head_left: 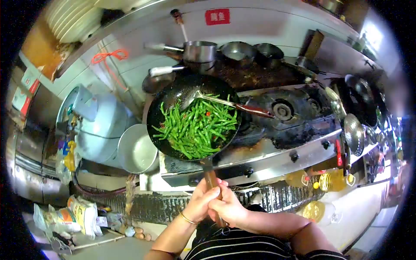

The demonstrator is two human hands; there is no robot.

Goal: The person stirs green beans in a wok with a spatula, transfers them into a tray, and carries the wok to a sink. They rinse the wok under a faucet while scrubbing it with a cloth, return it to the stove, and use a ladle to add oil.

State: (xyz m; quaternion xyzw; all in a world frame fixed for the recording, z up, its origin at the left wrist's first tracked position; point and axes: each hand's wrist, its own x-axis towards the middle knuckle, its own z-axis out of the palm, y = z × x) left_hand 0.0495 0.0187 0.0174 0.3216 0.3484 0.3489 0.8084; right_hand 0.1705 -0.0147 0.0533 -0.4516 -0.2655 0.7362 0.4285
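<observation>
A black wok (pixel 158 143) sits over the left end of the stove, full of cut green beans (pixel 195 125) with a few red bits among them. Its wooden handle (pixel 211 180) points toward me. Both of my hands are wrapped round that handle: my left hand (pixel 200 201), with a bangle at the wrist, and my right hand (pixel 229 206), which overlaps it. Inside the wok lies a metal spatula (pixel 212 99), its blade on the beans and its red-brown grip (pixel 255 111) resting over the right rim.
Left of the wok stand a pale metal pot (pixel 138 149) and a blue gas cylinder (pixel 102 130). Burners (pixel 282 109) lie to the right. Saucepans (pixel 199 52) line the back ledge. A skimmer (pixel 354 134) hangs at right, above oil jugs (pixel 333 181).
</observation>
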